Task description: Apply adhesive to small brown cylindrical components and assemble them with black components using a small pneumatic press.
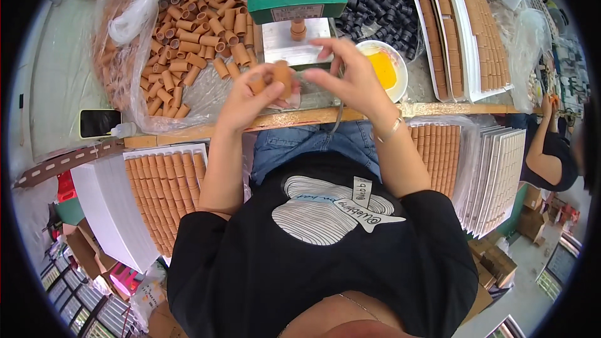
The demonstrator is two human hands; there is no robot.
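Note:
My left hand (249, 99) is closed around a tan cylindrical tube (282, 77), held upright at the thumb and fingers. A second tan piece (256, 82) shows between the fingers of the same hand. To its right, my right hand (355, 81) has its fingers apart and holds nothing that I can see. Just beyond both hands stands a green press (297, 3) with a pale metal base plate (278, 44). A short tan tube piece (298, 30) stands on that plate, below the press head.
Loose tan tubes (200, 37) fill a plastic bag at left. Black ring-like parts (379, 6) lie right of the press, near a white bowl (400, 81) of yellow stuff. Trays of tan tubes (164, 194) stand by my left side; a phone (97, 123) lies at left.

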